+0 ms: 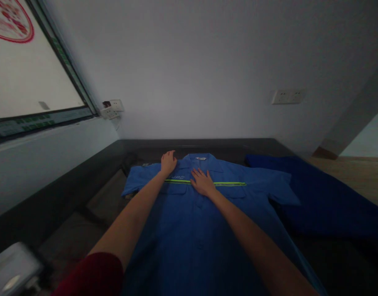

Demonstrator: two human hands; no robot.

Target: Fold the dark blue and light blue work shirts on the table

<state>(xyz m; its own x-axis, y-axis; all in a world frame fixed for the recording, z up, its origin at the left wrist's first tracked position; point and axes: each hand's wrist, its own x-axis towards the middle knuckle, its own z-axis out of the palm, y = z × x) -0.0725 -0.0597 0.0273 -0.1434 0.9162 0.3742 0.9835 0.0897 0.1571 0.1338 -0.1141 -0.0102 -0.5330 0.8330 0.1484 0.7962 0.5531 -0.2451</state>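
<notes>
A blue short-sleeved work shirt (182, 222) lies spread out, collar away from me and buttoned front up. A yellow-green stripe (228, 183) crosses its chest above two flap pockets. My left hand (168, 162) rests on the shirt near its left-side shoulder, close to the collar, with fingers stretched out and slightly bent. On the chest, just right of the lettering, my right hand (202, 182) lies flat with its fingers apart. Neither hand holds anything.
The shirt is on a dark surface with a raised dark edge (195, 144) against the wall. Dark blue cloth (330, 201) lies to the right. At the lower left is a grey-white object (16, 267), cut off by the frame. Sockets (288, 97) are on the wall.
</notes>
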